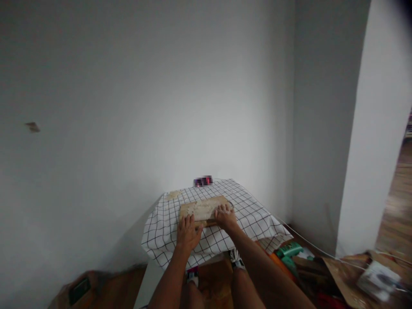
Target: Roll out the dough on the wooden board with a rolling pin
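A wooden board (221,199) lies on a white checked cloth, with a pale, flattened sheet of what looks like dough (203,209) on top. The sheet's left end looks ragged. My left hand (187,231) rests at the board's front left corner, open, fingers laid over its edge and thumb apart. At the right end of the sheet, my right hand (226,215) presses down with bent, slightly spread fingers. Pale smears show on those fingers. What lies beneath my right palm is hidden.
The checked cloth (251,219) covers a small table against the wall. Some pale bits (174,195) lie at its back left, and a small blurred dark-and-red object (203,181) stands at the back. A green bottle (289,249), cardboard and a white cable clutter the floor at right.
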{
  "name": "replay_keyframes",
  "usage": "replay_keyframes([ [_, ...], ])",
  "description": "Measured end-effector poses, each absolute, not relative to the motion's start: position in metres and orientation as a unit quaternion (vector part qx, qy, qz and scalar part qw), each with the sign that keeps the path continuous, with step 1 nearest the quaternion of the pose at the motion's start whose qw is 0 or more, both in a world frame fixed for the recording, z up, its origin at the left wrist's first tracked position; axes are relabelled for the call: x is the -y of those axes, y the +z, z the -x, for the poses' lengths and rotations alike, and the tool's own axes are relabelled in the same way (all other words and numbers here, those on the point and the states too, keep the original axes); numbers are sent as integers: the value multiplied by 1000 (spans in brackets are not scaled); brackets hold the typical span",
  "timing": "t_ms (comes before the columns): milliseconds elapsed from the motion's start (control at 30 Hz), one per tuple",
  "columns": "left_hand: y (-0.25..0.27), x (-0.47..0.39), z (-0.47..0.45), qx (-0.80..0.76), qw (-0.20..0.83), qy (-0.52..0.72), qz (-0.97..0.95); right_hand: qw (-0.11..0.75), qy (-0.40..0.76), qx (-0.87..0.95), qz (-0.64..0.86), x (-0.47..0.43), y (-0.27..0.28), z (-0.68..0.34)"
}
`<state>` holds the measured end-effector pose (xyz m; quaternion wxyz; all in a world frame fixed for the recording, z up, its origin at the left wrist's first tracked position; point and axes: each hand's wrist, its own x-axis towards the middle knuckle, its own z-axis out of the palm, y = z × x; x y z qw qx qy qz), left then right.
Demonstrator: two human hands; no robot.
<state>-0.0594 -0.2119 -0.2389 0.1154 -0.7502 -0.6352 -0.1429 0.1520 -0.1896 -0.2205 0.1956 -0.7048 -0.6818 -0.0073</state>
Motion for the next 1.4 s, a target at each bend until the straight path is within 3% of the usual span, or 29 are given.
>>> replay_keyframes([
  [433, -220, 128, 49, 620, 88, -174, 760, 115, -2, 742, 661, 129, -206, -172],
  [733, -213, 42, 37, 647, 28, -103, 755, 183, 19, 691, 699, 52, -212, -179],
  [933, -208, -10, 33, 668, -51, -105, 735, 157, 34, 702, 694, 10, -214, -181],
  [1400, -205, -35, 35, 685, 13, -81, 724, 103, 68, 727, 675, -21, -211, -181],
])
